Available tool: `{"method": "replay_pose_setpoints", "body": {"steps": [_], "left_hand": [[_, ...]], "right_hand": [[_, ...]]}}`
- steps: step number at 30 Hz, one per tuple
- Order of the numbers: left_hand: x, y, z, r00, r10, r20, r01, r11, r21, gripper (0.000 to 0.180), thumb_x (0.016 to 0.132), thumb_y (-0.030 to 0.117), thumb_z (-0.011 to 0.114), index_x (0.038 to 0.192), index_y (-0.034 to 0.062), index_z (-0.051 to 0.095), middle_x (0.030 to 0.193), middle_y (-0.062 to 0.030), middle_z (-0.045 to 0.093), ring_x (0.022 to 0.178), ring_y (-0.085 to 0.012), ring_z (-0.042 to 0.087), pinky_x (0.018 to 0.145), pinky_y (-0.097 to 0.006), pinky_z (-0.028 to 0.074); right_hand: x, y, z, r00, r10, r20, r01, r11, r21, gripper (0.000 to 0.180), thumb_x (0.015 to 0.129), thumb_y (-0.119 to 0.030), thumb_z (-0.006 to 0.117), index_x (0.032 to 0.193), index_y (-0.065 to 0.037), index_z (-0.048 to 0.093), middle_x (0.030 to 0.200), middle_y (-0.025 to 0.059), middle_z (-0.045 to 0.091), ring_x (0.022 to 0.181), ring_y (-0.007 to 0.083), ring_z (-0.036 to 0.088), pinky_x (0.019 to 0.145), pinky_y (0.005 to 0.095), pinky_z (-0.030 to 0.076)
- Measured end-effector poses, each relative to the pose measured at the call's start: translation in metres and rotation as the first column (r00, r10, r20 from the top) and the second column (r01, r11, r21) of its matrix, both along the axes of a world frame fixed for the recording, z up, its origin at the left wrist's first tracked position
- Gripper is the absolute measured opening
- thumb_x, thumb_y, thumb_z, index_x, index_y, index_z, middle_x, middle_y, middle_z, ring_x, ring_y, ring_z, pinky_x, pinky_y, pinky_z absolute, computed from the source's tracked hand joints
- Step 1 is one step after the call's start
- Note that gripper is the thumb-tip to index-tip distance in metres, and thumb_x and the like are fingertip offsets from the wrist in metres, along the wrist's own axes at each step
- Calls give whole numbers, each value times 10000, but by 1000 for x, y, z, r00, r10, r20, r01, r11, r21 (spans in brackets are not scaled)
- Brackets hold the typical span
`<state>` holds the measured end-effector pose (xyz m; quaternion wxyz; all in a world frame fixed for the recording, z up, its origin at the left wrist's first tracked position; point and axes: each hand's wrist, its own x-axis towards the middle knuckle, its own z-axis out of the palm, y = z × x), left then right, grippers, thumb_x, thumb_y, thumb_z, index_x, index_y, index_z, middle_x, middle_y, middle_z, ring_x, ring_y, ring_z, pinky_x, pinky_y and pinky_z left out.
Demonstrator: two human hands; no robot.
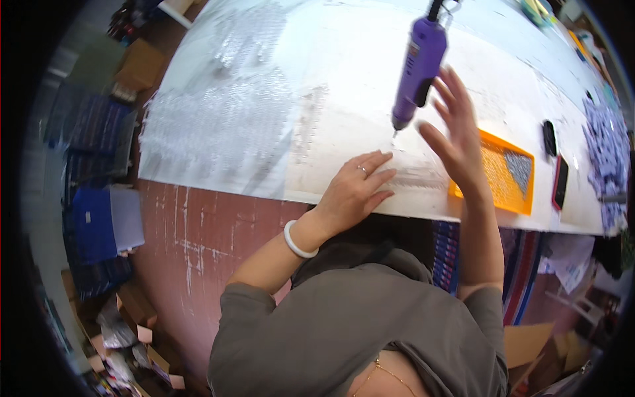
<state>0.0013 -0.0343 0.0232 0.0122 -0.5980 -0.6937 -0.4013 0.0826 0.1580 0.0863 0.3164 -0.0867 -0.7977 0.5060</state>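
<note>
A purple electric screwdriver [418, 69] hangs upright by its cable over the white table, bit pointing down. Beside it, to the right, my right hand [458, 132] is raised with fingers apart, slightly blurred; no grip on the tool shows. My left hand [357, 188] rests at the table's near edge, fingers stretched out and apart just below the bit. A small pale piece [401, 144] seems to lie by the bit, too unclear to name. Right of my right hand stands an orange tray [531, 178] with grey screw-like pieces and small pale parts.
Rows of clear plastic pieces [218, 126] cover the table's left side. A black phone-like object [560, 182] with a red edge and a small black item [549, 137] lie right of the tray. Grey-lilac pieces [605, 152] are heaped far right. Boxes [135, 301] stand on the floor at left.
</note>
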Motion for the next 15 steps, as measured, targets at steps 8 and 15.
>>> {"method": "replay_pose_setpoints", "body": {"steps": [8, 15], "left_hand": [[-3, -8, -22, 997, -28, 67, 27, 1000, 7, 310, 777, 15, 700, 1083, 32, 653, 1064, -117, 634, 1016, -295, 611, 878, -371, 509], [-6, -38, 2, 989, 149, 25, -148, 988, -36, 395, 763, 179, 772, 1112, 40, 649, 1244, -161, 580, 1142, -344, 549, 960, -436, 457]], "right_hand": [[-23, -7, 6, 995, 67, -72, -85, 953, -290, 533, 882, -75, 664, 1350, -9, 417, 961, 31, 576, 776, 71, 519, 663, 217, 444], [48, 9, 42, 954, 110, -280, -235, 855, -462, 877, 804, -284, 676, 1472, 56, 220, 961, 93, 555, 933, 162, 558, 855, 288, 445]]}}
